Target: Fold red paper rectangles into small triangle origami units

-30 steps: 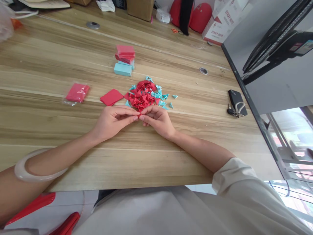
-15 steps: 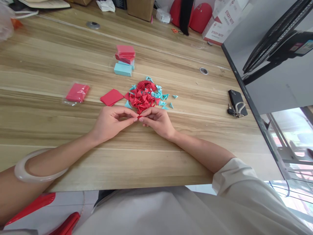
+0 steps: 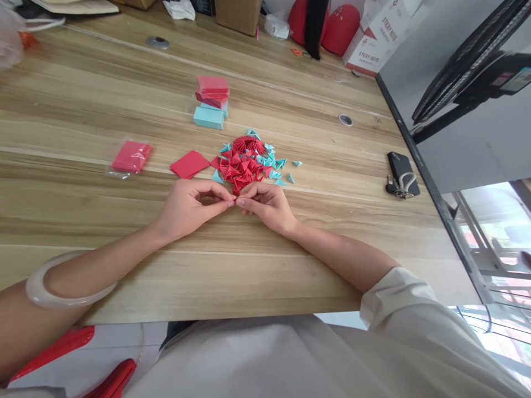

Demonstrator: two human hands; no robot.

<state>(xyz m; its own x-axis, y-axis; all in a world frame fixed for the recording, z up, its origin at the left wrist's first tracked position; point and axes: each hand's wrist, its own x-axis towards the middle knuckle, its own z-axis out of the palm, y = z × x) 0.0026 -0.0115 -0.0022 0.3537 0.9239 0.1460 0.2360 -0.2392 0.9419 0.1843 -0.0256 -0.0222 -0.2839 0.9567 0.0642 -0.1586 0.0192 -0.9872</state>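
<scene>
My left hand (image 3: 188, 208) and my right hand (image 3: 265, 204) meet over the table, thumbs and forefingers pinched on a small folded piece of red paper (image 3: 235, 199). Most of that piece is hidden by my fingertips. Just beyond lies a pile of folded red paper triangles (image 3: 240, 166), with a round red ring of joined pieces (image 3: 249, 145) at its back. Folded light-blue paper triangles (image 3: 269, 157) lie around the pile, mostly on its right. Left of it, near my left hand, rests a small stack of flat red paper slips (image 3: 189, 165).
A plastic-wrapped red paper pack (image 3: 131, 157) lies at left; stacked red packs (image 3: 213, 87) and blue packs (image 3: 208, 117) sit farther back. A black case with keys (image 3: 403, 174) is at right. Sticky note boxes (image 3: 373, 41) and a cardboard box (image 3: 238, 16) line the back.
Both hands stay almost in place. The red piece between my fingertips shows slightly less than before, and my fingers have shifted a little. Everything else on the table looks the same.
</scene>
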